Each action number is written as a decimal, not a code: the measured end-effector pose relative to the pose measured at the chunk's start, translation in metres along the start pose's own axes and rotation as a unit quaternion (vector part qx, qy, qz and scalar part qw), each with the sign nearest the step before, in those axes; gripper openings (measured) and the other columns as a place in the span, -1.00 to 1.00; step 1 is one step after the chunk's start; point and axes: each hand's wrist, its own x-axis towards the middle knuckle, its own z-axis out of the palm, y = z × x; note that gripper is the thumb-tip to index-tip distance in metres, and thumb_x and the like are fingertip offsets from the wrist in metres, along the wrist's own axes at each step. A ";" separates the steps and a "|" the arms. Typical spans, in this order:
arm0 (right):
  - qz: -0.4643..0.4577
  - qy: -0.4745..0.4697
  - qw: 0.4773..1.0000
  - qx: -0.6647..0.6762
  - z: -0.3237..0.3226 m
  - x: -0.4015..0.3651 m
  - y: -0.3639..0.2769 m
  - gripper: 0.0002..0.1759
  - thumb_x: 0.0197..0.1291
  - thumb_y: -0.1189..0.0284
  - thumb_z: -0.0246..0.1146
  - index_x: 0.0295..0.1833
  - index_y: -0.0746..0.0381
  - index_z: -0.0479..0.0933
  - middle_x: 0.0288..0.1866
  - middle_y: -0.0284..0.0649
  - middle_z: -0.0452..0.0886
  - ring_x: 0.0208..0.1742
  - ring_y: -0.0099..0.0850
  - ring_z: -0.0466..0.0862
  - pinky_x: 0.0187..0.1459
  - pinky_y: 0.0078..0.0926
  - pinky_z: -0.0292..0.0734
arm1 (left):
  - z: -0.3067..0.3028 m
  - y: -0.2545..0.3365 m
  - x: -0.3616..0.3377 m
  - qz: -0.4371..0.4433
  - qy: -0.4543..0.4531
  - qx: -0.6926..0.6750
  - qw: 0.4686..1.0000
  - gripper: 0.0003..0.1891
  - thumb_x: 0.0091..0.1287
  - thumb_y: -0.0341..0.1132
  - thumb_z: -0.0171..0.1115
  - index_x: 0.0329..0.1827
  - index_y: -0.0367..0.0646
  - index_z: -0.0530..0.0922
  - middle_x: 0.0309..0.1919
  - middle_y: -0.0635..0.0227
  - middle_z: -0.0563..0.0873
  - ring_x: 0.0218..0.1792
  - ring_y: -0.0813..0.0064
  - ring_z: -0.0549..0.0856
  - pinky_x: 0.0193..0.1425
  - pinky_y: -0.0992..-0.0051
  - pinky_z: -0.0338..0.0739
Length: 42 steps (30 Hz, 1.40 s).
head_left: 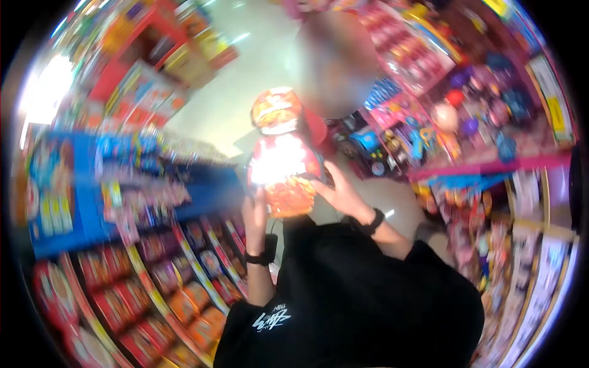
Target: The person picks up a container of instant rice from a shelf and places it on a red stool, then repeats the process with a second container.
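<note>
- The left hand (pixel 254 211) reaches up from the black shirt (pixel 368 306). Its grip is closed on the lower left edge of a glossy red-and-orange packet (pixel 283 175).
- The right hand (pixel 340 193) lies against the packet's right edge with its fingers spread. Blur hides whether this grip pinches the film or only steadies it.
- The packet stands upright between the two hands, raised at chest height over the shop aisle and clear of every shelf.
- A strong glare washes out the middle of its front. Tipping the top slightly away from the ceiling light would probably make the print easier to read.
- The film looks thin and puffy, so light pressure at the edges, with one hand partly under the bottom seam, should hold it without crushing what is inside.
- Each wrist wears a black band, the left (pixel 261 256) and the right (pixel 372 222).
- Shelves of similar red and orange packets (pixel 153 294) run along the lower left, and a toy display (pixel 466 104) fills the right.
- Another person (pixel 334 80) stands just beyond the packet and is partly hidden by it.
</note>
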 end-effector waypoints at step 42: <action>-0.004 -0.934 0.336 -0.123 0.282 -0.901 0.066 -0.54 0.30 0.43 0.14 0.26 0.36 0.29 0.14 -0.27 0.46 0.11 -0.52 0.44 0.14 -0.56 0.32 | 0.177 -0.047 -1.055 -0.255 0.909 -0.208 0.255 -0.61 0.21 -0.10 0.26 -0.07 -0.24 0.62 -0.41 0.28 0.72 -0.48 0.61 0.63 -0.33 0.55 0.51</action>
